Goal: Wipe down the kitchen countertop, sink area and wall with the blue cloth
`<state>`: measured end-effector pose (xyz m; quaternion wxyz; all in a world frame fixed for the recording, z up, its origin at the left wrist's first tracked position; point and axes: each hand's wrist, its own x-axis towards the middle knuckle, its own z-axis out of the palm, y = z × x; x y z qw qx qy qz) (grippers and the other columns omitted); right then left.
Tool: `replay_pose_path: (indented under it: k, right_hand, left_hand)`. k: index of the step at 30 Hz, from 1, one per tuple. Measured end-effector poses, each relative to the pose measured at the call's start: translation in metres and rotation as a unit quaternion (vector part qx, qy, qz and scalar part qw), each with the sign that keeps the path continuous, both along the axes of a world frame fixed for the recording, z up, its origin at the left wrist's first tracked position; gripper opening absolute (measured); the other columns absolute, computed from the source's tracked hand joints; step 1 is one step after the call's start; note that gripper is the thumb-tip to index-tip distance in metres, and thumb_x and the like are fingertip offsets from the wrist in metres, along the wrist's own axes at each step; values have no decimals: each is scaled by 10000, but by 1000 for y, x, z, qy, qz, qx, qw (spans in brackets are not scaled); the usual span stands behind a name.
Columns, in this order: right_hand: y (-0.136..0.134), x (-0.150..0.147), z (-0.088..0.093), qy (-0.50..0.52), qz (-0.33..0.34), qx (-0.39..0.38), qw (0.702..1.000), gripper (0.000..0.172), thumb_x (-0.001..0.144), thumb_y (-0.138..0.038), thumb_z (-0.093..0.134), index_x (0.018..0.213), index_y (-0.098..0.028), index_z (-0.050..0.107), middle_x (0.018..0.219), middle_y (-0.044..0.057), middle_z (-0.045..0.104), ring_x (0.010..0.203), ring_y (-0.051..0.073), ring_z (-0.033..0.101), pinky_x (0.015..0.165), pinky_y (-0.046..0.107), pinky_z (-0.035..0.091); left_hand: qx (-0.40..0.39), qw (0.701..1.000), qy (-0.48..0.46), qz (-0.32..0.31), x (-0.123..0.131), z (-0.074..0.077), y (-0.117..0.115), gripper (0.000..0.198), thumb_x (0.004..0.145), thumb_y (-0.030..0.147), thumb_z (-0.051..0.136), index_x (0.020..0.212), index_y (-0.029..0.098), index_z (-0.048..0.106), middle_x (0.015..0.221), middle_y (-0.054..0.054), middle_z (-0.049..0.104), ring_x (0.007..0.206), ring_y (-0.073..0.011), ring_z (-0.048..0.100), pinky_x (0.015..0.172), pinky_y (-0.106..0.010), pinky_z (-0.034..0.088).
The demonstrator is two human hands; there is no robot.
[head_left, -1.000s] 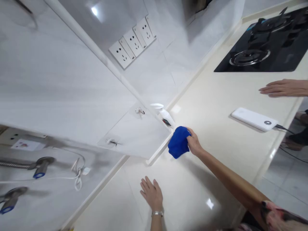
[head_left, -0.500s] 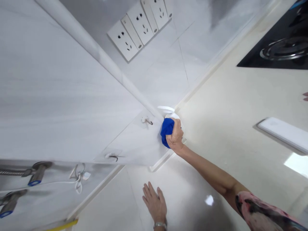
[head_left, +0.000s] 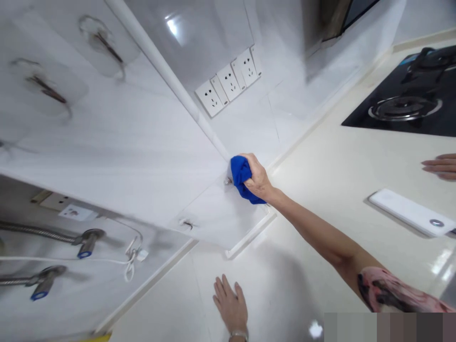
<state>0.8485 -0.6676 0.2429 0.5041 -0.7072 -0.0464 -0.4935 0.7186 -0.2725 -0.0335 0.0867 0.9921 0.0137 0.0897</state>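
Observation:
My right hand is closed around a bunched blue cloth. The cloth presses against the white tiled wall panel near the corner, beside a small clear-backed hook that it partly covers. Below and to the left, my left hand, with a bracelet at the wrist, lies flat on the pale countertop, fingers spread and holding nothing. What lies behind the cloth and right hand in the corner is hidden.
A row of white sockets and a white pipe are above. More hooks hang on the panel. To the right are a black gas hob, a long white device and another person's hand. Valves sit at left.
My right hand has moved the blue cloth up the panel, toward the hook and pipe. A white item in the corner is now hidden. More of the other person's hand shows; the view has shifted.

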Motion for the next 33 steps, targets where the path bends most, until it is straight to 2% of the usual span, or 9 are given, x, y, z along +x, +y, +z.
replay_pose_path:
  k: [5,7,9,14,21,25,27,30,33]
  right_hand:
    - [6,-11,-36,16,13,44,999,421,867,-302,505,1280,-230,553,1185,93,632,1120,249,642,1004,425,543]
    - [5,-10,-41,15,22,41,999,391,867,-303,498,1246,-230,563,1141,85,639,1081,241,653,984,418,547]
    - [2,-6,-35,9,28,24,999,367,868,-309,496,1219,-233,572,1111,79,643,1059,236,654,968,408,550]
    - [-9,6,18,-35,16,-26,999,388,868,-326,496,1239,-239,566,1145,82,649,1083,243,643,974,401,554]
    - [-24,32,127,-116,-25,-114,986,392,953,-377,498,1316,-232,524,1239,96,626,1179,272,622,1031,433,559]
    - [-36,49,205,-126,-27,-153,980,382,1055,-399,452,1358,-170,480,1348,82,576,1293,252,566,1159,466,465]
    - [-41,54,232,-116,-28,-172,978,419,1078,-401,417,1390,-122,446,1353,69,558,1325,233,539,1182,449,427]
    - [-42,52,238,-98,-21,-180,978,441,1081,-397,425,1426,-122,410,1363,60,555,1341,206,519,1186,411,425]
    - [-41,45,205,-85,0,-176,981,420,1078,-416,463,1427,-188,411,1396,64,576,1333,189,525,1213,398,419]
  left_hand:
    - [-8,1000,-24,0,0,-3,1,679,1023,485,303,1557,109,487,1673,-208,366,1581,-352,299,1296,-606,223]
    - [-9,1000,-28,3,1,-6,2,682,1016,491,301,1550,118,501,1668,-196,383,1579,-349,305,1294,-600,231]
    - [-10,999,-35,9,2,-10,3,684,1008,497,299,1545,130,510,1667,-181,393,1582,-340,303,1297,-584,232]
    - [-16,998,-63,8,5,-24,8,691,1004,505,278,1524,131,537,1654,-179,417,1577,-345,314,1297,-583,234]
    - [-29,992,-118,28,14,-55,15,649,976,474,303,1477,184,596,1622,-160,473,1560,-333,355,1296,-580,238]
    - [-38,992,-114,23,14,-47,13,642,976,471,318,1469,173,600,1619,-172,475,1559,-337,356,1293,-581,244]
    - [-45,995,-92,21,11,-36,10,654,966,483,337,1480,167,589,1626,-175,463,1555,-347,362,1284,-590,263]
    - [-48,997,-61,23,8,-22,4,684,957,502,336,1494,149,571,1636,-174,448,1554,-348,362,1282,-591,270]
    - [-49,997,-55,22,6,-14,0,693,955,497,328,1498,136,562,1632,-181,452,1557,-350,354,1282,-594,269]
